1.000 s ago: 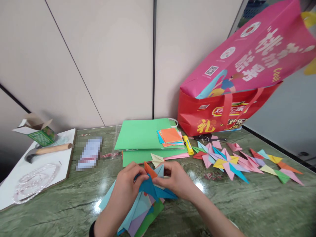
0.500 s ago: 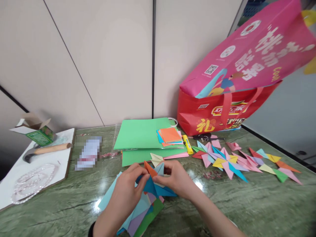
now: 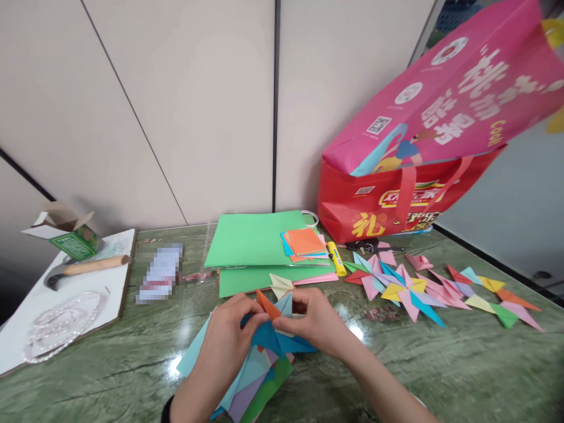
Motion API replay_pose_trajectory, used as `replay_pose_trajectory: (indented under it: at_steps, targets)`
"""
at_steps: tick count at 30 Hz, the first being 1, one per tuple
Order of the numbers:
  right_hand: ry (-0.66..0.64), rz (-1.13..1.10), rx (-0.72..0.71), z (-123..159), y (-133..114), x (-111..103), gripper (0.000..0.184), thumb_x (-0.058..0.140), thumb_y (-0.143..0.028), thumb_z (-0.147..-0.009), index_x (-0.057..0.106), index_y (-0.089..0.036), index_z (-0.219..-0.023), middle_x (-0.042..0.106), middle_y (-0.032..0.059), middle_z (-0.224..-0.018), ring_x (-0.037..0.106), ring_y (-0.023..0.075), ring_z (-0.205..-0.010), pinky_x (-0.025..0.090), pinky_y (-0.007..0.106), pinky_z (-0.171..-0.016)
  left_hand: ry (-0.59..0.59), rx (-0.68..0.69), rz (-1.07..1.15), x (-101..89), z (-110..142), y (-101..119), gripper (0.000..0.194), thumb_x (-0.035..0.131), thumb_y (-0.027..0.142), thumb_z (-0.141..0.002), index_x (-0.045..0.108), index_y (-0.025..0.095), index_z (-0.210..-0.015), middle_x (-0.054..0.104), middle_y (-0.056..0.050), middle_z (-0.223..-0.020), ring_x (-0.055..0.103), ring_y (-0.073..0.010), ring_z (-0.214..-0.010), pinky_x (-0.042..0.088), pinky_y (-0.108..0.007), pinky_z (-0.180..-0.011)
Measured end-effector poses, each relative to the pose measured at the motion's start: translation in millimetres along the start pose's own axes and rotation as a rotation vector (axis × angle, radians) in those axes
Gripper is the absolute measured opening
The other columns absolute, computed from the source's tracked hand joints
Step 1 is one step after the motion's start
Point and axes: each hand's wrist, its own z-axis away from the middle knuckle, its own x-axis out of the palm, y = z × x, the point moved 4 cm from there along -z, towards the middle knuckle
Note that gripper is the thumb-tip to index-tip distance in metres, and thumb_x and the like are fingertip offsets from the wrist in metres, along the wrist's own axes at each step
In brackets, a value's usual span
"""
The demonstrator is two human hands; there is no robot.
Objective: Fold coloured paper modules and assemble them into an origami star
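Note:
Between my two hands is a folded paper piece (image 3: 267,336) with orange, light blue and deeper blue points. My left hand (image 3: 235,326) pinches its blue and orange side between thumb and fingers. On the other side my right hand (image 3: 315,320) grips it, the thumb pressed near the base of the orange and light blue points. My fingers hide part of the folds. Under the hands lies a loose pile of coloured paper sheets (image 3: 247,390), light blue, purple and green. A pale yellow folded piece (image 3: 281,286) rests just beyond my hands.
Green paper sheets (image 3: 251,238) carry small square papers (image 3: 305,242), beside a yellow glue stick (image 3: 336,258). Folded paper stars (image 3: 405,288) lie to the right, before red (image 3: 352,202) and pink bags (image 3: 396,117). At left, a white board (image 3: 103,305) holds a sickle (image 3: 88,267), box (image 3: 74,239) and beads (image 3: 66,323).
My hands keep their hold on the folded paper and have barely moved. The whole view has shifted very slightly.

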Motion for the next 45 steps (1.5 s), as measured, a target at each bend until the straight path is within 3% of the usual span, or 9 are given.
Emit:
replay_pose_trajectory:
  at_steps: [5, 8, 14, 17, 20, 25, 30, 36, 45]
  targets:
    - [-0.017, -0.035, 0.023, -1.1, 1.5, -1.5, 0.007, 0.068, -0.019, -0.062, 0.067, -0.014, -0.067, 0.062, -0.0009, -0.061, 0.053, 0.0135, -0.057, 0.042, 0.024, -0.053, -0.01, 0.095, -0.042, 3.0, 2.2, 1.7, 0.022, 0.048, 0.018, -0.084, 0.065, 0.02, -0.071, 0.062, -0.002, -0.072, 0.059, -0.0161, -0.064, 0.045, -0.026, -0.061]
    - [-0.052, -0.093, 0.04, -1.5, 1.6, -1.8, 0.014, 0.069, -0.021, -0.061, 0.068, -0.013, -0.072, 0.063, 0.0001, -0.064, 0.054, 0.0144, -0.059, 0.043, 0.025, -0.056, -0.004, 0.126, -0.01, 2.1, 1.9, -0.1, 0.018, 0.052, 0.016, -0.081, 0.068, 0.021, -0.073, 0.063, -0.002, -0.073, 0.059, -0.0157, -0.065, 0.044, -0.025, -0.061]
    - [-0.093, -0.13, 0.017, -0.1, -0.8, -1.9, 0.015, 0.069, -0.015, -0.06, 0.07, -0.011, -0.075, 0.065, 0.0015, -0.069, 0.056, 0.015, -0.063, 0.045, 0.025, -0.06, -0.045, -0.067, 0.115, -2.4, -1.1, -3.5, 0.014, 0.058, 0.017, -0.075, 0.069, 0.019, -0.066, 0.064, 0.0, -0.063, 0.057, -0.0141, -0.056, 0.042, -0.022, -0.054]
    - [-0.086, -0.083, -0.005, 0.3, -1.0, -2.0, 0.01, 0.067, -0.013, -0.062, 0.069, -0.012, -0.071, 0.063, 0.0003, -0.066, 0.055, 0.0139, -0.062, 0.044, 0.024, -0.058, -0.079, -0.095, 0.126, -2.0, -1.1, -0.3, 0.019, 0.054, 0.022, -0.078, 0.068, 0.017, -0.065, 0.063, -0.001, -0.06, 0.056, -0.0143, -0.054, 0.041, -0.023, -0.052]
    - [-0.068, -0.071, 0.013, -0.3, 1.2, -3.2, 0.006, 0.067, -0.014, -0.061, 0.069, -0.012, -0.067, 0.062, -0.0004, -0.064, 0.053, 0.0131, -0.059, 0.044, 0.024, -0.057, -0.092, -0.056, 0.092, -1.0, -0.4, 2.4, 0.027, 0.048, 0.025, -0.083, 0.066, 0.016, -0.065, 0.062, -0.001, -0.06, 0.055, -0.0147, -0.055, 0.04, -0.024, -0.053]
    - [-0.062, -0.131, 0.085, -1.2, 5.4, -6.5, 0.018, 0.071, -0.017, -0.058, 0.07, -0.011, -0.075, 0.065, 0.0013, -0.067, 0.054, 0.0138, -0.06, 0.045, 0.026, -0.06, -0.042, 0.053, 0.087, -1.3, -0.4, 2.1, 0.018, 0.053, 0.023, -0.08, 0.068, 0.018, -0.072, 0.064, -0.003, -0.072, 0.06, -0.016, -0.067, 0.044, -0.024, -0.062]
    - [-0.068, -0.17, 0.083, -0.7, 4.1, -6.5, 0.02, 0.073, -0.018, -0.058, 0.071, -0.011, -0.076, 0.066, 0.0018, -0.067, 0.055, 0.014, -0.06, 0.045, 0.026, -0.058, -0.023, -0.145, 0.247, -2.2, -2.3, -3.4, 0.02, 0.056, 0.029, -0.076, 0.069, 0.017, -0.066, 0.061, -0.002, -0.062, 0.053, -0.0112, -0.045, 0.041, -0.02, -0.043]
    - [-0.075, -0.136, 0.027, -0.1, -1.5, -5.5, 0.011, 0.071, -0.014, -0.06, 0.071, -0.013, -0.071, 0.066, -0.0001, -0.067, 0.056, 0.0131, -0.061, 0.044, 0.022, -0.057, -0.07, -0.399, 0.422, -0.5, -0.8, -2.9, 0.018, 0.058, 0.029, -0.068, 0.066, 0.014, -0.061, 0.049, 0.005, -0.044, 0.034, -0.0044, -0.025, 0.024, -0.017, -0.026]
    - [-0.042, -0.163, 0.077, -0.2, 1.0, -6.2, 0.017, 0.074, -0.018, -0.057, 0.07, -0.01, -0.072, 0.064, 0.0011, -0.064, 0.054, 0.0136, -0.058, 0.044, 0.025, -0.056, 0.012, -0.373, 0.5, -3.7, -2.3, -2.9, 0.02, 0.061, 0.031, -0.063, 0.067, 0.012, -0.058, 0.051, 0.003, -0.047, 0.038, -0.0037, -0.024, 0.025, -0.016, -0.024]
